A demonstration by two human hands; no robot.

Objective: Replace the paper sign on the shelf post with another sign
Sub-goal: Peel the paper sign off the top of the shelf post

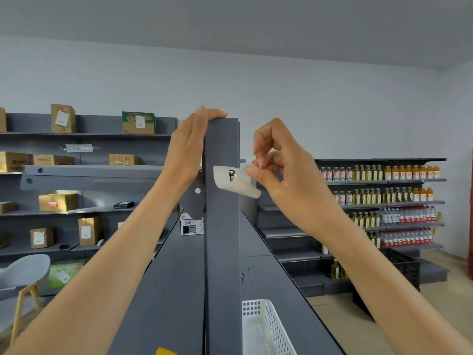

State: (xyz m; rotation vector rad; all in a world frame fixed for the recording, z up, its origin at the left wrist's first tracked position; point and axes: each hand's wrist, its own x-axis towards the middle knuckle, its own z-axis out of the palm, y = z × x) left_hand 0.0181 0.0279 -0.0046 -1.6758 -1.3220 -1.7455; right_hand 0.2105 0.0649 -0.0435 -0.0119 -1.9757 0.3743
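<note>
A dark grey shelf post point(222, 239) rises in the middle of the view. A small white paper sign point(234, 181) with a black handwritten "B" hangs on its front face, its left edge against the post and its right side curled away. My right hand point(280, 165) pinches the sign's right edge between thumb and fingertips. My left hand point(190, 147) lies flat along the post's left side, fingertips hooked over the top.
A white perforated plastic basket point(266, 326) sits on the shelf at the lower right of the post. Grey shelves with cardboard boxes point(58, 201) stand at left, shelves of bottles point(384, 196) at right. A grey chair point(24, 278) is at lower left. A yellow object point(165, 351) shows at the bottom edge.
</note>
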